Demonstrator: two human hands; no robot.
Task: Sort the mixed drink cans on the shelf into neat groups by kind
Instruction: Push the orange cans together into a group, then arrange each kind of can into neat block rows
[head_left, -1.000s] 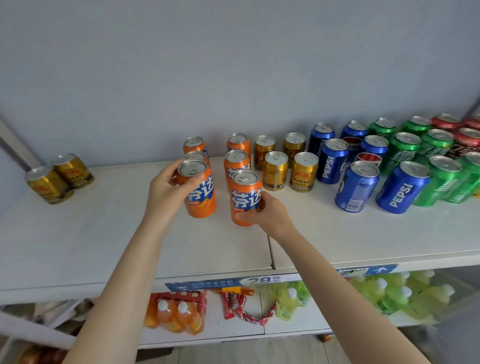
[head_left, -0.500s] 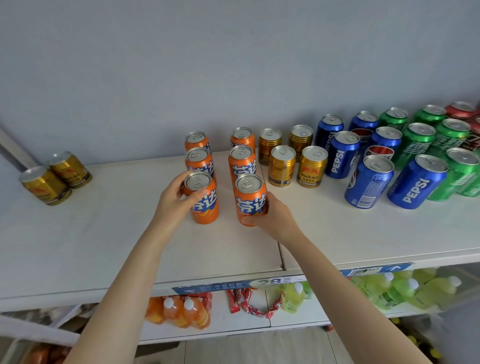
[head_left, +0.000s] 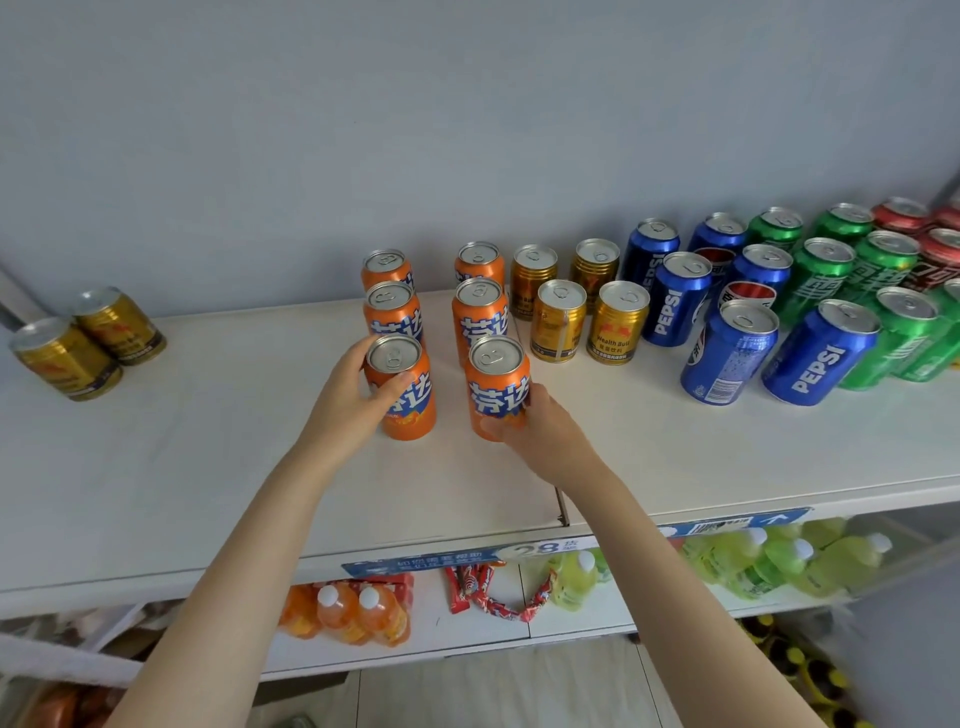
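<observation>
Hands (head_left: 358, 400) unmoved, gripping front orange cans (head_left: 402, 389)

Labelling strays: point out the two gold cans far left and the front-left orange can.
rear gold can (head_left: 120, 326), head view, on its side wall.
front gold can (head_left: 66, 358), head view, on its side wall.
front-left orange can (head_left: 393, 353), head view, on its lid.

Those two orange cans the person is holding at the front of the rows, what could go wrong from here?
1. The left hand and right hand each hold a front orange can close to the cans behind; a careless shove could knock those over.
2. Two gold cans sit far left, apart from the gold group, and might be forgotten.
3. A red-topped can stands among the blue cans; reaching it may topple neighbours.
</observation>
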